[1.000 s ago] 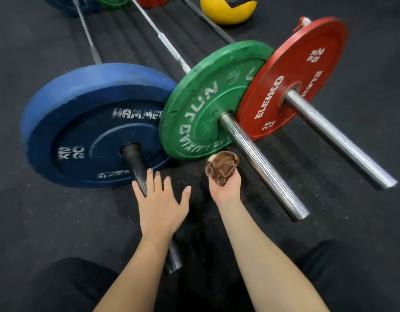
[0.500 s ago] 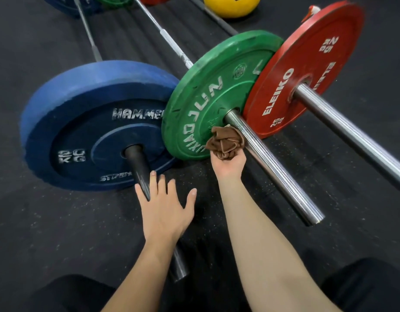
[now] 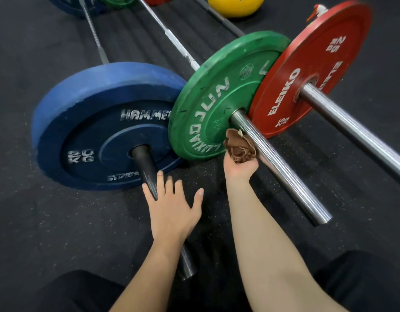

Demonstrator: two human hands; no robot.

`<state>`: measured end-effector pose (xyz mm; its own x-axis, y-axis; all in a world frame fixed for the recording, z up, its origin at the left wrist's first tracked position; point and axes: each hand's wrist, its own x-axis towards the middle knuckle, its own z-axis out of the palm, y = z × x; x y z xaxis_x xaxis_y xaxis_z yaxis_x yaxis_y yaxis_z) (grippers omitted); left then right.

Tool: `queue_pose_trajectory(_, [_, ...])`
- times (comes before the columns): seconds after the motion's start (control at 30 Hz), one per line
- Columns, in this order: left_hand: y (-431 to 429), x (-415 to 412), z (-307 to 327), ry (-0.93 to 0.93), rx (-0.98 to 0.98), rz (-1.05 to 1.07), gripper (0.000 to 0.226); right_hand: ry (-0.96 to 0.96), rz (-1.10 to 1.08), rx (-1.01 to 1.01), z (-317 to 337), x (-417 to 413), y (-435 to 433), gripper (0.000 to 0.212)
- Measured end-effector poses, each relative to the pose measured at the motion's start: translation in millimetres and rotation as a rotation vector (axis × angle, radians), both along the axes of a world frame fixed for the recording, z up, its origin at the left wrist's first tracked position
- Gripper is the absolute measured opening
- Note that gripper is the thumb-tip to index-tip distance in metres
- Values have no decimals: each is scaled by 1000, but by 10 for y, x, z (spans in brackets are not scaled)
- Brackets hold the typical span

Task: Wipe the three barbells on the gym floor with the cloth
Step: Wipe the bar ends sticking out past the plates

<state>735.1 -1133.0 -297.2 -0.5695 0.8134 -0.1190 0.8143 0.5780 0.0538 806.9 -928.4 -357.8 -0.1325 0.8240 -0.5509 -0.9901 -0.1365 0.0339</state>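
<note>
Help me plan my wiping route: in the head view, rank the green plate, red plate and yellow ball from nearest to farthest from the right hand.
1. Green plate: right beside the right hand and the cloth it grips, just to their left.
2. Red plate: farther off, up and to the right.
3. Yellow ball: far back, at the top edge.

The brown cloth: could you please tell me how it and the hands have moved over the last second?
The right hand, gripping the bunched cloth, moved forward and up to the chrome sleeve, close to the green plate. The left hand stayed flat on the black sleeve by the blue plate; both plates kept their places.
</note>
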Motion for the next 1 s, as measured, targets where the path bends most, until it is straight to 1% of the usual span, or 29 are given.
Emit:
queue_pose_trajectory(0.13, [-9, 13, 18, 0, -2, -2, 85, -53, -44, -69, -24, 530, -368, 38])
queue_pose_trajectory(0.23, [-4, 14, 18, 3, 1, -7, 85, -58, -20, -105, -78, 914, -487, 38])
queue_pose_trajectory(0.37, [-9, 24, -6, 29, 8, -11, 84, -19, -41, -108, -71, 775, -348, 39])
queue_pose_trajectory(0.5, [-10, 8, -63, 55, 20, -23, 77, -36, -26, -87, 42, 548, -330, 31])
queue_pose_trajectory(0.63, [-33, 4, -68, 54, -5, -27, 75, -114, -47, -87, 63, 898, -717, 32])
queue_pose_trajectory(0.7, [-33, 0, -47, 49, -13, -26, 76, -135, -110, -106, 10, 1232, -873, 36])
queue_pose_trajectory(0.77, [-26, 3, -29, 42, -19, -26, 75, -204, -114, -105, 13, 1461, -916, 40])
queue_pose_trajectory(0.83, [-22, 5, -16, 31, -34, -22, 74, -187, -109, -117, 4, 1481, -907, 41])
queue_pose_trajectory(0.9, [-15, 9, -10, 25, -39, -19, 74, -145, -116, -157, 27, 1394, -897, 37])
queue_pose_trajectory(1.0, [-15, 15, -13, 23, -57, -15, 75, -166, -88, -232, 66, 1337, -978, 34])
